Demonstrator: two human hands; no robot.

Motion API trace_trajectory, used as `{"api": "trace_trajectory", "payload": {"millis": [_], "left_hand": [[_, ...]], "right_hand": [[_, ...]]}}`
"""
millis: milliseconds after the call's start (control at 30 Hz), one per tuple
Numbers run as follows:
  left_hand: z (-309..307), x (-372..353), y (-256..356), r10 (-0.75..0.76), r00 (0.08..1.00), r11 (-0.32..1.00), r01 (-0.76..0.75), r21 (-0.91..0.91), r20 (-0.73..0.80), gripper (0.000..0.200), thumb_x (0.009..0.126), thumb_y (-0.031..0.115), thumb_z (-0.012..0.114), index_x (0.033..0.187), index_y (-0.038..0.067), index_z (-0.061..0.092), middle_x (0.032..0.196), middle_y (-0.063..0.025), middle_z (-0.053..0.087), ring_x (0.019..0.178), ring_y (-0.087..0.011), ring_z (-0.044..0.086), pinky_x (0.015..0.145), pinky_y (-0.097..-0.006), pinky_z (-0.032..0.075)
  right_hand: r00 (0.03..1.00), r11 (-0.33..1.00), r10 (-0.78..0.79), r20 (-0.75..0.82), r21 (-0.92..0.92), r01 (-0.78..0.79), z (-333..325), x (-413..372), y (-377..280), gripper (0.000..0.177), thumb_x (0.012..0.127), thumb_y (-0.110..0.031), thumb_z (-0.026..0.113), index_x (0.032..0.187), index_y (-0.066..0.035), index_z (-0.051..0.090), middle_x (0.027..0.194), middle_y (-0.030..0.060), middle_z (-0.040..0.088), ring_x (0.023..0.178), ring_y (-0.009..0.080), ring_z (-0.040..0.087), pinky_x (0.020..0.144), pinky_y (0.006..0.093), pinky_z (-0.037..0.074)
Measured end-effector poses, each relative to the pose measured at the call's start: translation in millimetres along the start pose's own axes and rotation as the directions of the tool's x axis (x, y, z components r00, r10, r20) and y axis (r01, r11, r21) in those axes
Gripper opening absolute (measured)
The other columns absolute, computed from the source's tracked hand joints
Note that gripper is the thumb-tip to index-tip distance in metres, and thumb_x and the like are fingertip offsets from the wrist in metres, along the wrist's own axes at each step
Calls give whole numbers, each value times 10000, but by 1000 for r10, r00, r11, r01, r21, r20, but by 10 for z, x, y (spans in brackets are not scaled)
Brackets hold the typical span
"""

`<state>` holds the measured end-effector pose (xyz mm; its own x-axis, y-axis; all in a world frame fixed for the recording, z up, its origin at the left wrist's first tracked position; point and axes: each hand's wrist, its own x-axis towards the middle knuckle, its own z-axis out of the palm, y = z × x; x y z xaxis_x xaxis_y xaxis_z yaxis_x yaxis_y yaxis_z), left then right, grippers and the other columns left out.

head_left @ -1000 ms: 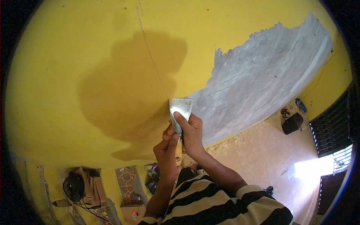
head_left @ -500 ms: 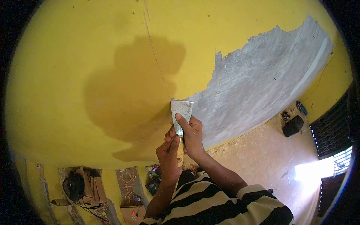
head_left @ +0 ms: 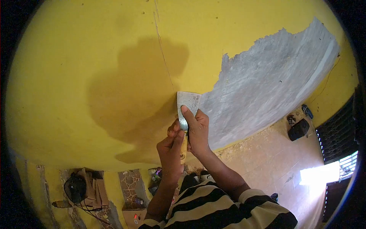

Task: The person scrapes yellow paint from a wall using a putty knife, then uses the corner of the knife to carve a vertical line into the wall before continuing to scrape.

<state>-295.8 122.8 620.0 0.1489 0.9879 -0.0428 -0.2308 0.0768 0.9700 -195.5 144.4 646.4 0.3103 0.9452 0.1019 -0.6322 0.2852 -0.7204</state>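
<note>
A scraper with a wide metal blade (head_left: pixel 188 100) and a yellow handle is held upright against the yellow wall (head_left: pixel 126 23). My right hand (head_left: pixel 198 131) is closed around it, the thumb lying flat on the blade. Lower on the left, my left hand (head_left: pixel 171 147) grips the scraper where blade and handle meet. The blade's top edge lies at the left end of a bare grey patch (head_left: pixel 263 76) with a ragged border. A thin crack runs down the wall above the blade.
Below on the left are steps with cardboard (head_left: pixel 93 191) and a black bag (head_left: pixel 75 187). A black object (head_left: pixel 298 129) and a blue item (head_left: pixel 307 111) lie on the tiled floor (head_left: pixel 263 164) at right. Bright light falls near a dark grille (head_left: pixel 337 126).
Both hands and the scraper have moved up the wall and the blade's top edge is higher. The view has shifted slightly.
</note>
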Motion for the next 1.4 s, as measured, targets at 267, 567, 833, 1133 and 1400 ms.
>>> {"api": "trace_trajectory", "payload": {"millis": [267, 567, 833, 1133, 1400], "left_hand": [[173, -68, 78, 53, 998, 988, -58, -142, -43, 176, 922, 110, 595, 957, -50, 661, 756, -26, 608, 617, -50, 529, 539, -205, 431], [134, -41, -79, 68, 994, 982, -81, -169, -82, 184, 918, 95, 599, 1005, -57, 658, 844, -19, 616, 706, -50, 543, 549, -202, 427], [160, -36, 60, 116, 992, 989, -121, -90, -55, 157, 911, 93, 610, 957, -44, 671, 752, 10, 609, 631, -29, 522, 530, -196, 406], [159, -12, -17, 89, 991, 986, -102, -132, -101, 170, 909, 130, 627, 911, -32, 677, 722, 12, 601, 586, -15, 483, 485, -194, 361], [109, -22, -123, 82, 995, 988, -89, -126, -62, 286, 891, 124, 614, 1131, -33, 620, 991, -40, 650, 794, -89, 602, 654, -244, 491]], "right_hand": [[997, 996, 51, -55, -76, -55, -5, -61, -68, 280, 927, -264, 600, 804, -16, 559, 569, 69, 584, 470, 141, 578, 429, 246, 434], [998, 991, 42, -50, -125, -48, -50, -50, 6, 235, 941, -224, 578, 836, -14, 563, 584, 73, 590, 481, 147, 587, 421, 266, 439], [999, 984, -13, -30, -179, 7, -36, 1, -38, 237, 942, -220, 584, 866, 4, 575, 613, 77, 601, 504, 155, 604, 464, 286, 474], [999, 995, 42, 9, -88, -41, 32, 21, -147, 259, 941, -236, 586, 862, 9, 558, 601, 93, 604, 495, 160, 605, 439, 272, 461], [1000, 992, 18, -12, -122, -19, -44, -11, -52, 233, 937, -213, 593, 844, 0, 576, 589, 88, 609, 474, 157, 601, 431, 270, 459]]}}
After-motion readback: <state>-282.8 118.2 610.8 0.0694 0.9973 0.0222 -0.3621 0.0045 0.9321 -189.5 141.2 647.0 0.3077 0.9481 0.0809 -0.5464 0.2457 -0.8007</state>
